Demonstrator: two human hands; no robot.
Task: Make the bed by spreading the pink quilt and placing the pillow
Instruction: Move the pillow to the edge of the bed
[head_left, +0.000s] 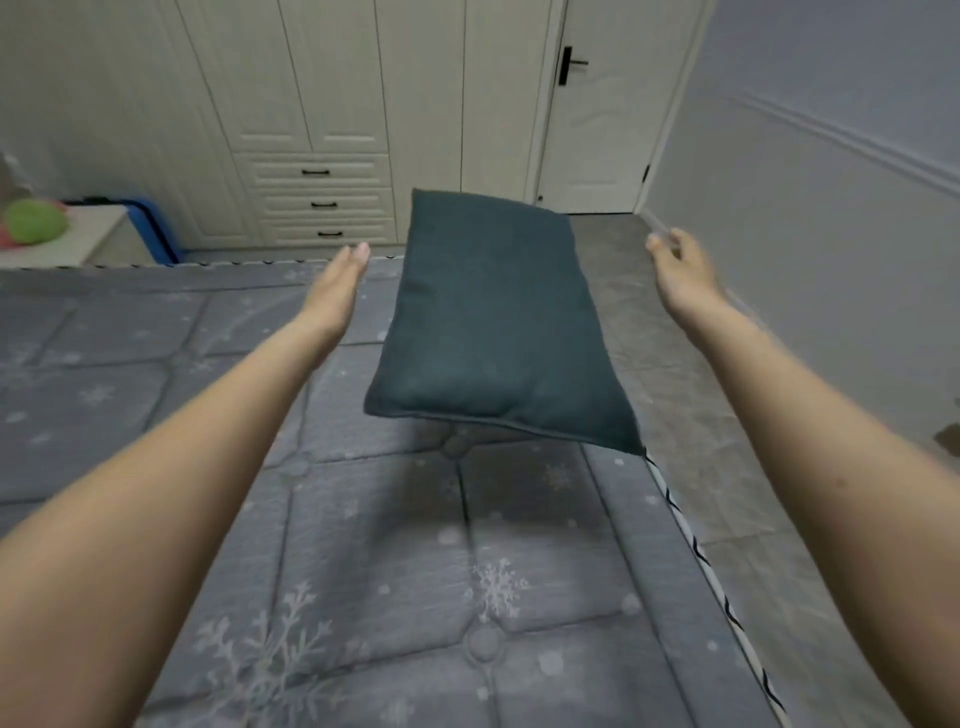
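A dark teal pillow (498, 322) hangs in the air above the right part of the grey snowflake-patterned mattress (363, 571), its shadow falling on the mattress below it. My left hand (340, 283) is stretched out to the pillow's left with straight fingers, apart from it. To the pillow's right, my right hand (680, 270) has relaxed fingers and holds nothing. Neither hand touches the pillow. No pink quilt is in view.
The mattress's right edge (696, 551) borders a strip of grey floor (691, 364) along the wall. Beyond the bed stand a white wardrobe with drawers (322, 202) and a white door (597, 130). A low stand with a green object (36, 221) sits at far left.
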